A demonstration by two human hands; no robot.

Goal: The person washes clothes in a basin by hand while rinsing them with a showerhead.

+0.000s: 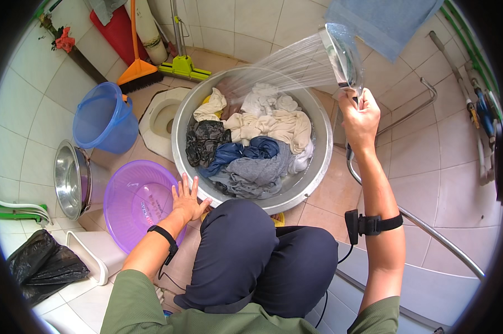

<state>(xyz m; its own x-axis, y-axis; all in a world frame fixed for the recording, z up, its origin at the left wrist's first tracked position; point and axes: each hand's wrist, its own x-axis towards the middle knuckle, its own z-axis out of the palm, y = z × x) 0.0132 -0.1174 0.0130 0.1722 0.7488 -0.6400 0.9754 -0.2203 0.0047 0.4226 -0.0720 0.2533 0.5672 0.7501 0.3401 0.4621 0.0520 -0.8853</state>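
The right hand was closed around the handle of a shower head, held up above the far right rim of a large metal basin, and water sprayed from it leftward onto the heap of laundry inside — white and cream pieces at the back, dark blue, grey and patterned ones toward the front. A metal hose ran from the handle down past the forearm. The left hand lay with fingers spread open, flat against the near left rim of the basin, just beside a purple plastic basin. A blue bucket stood further left, near a steel bowl tipped on its side.
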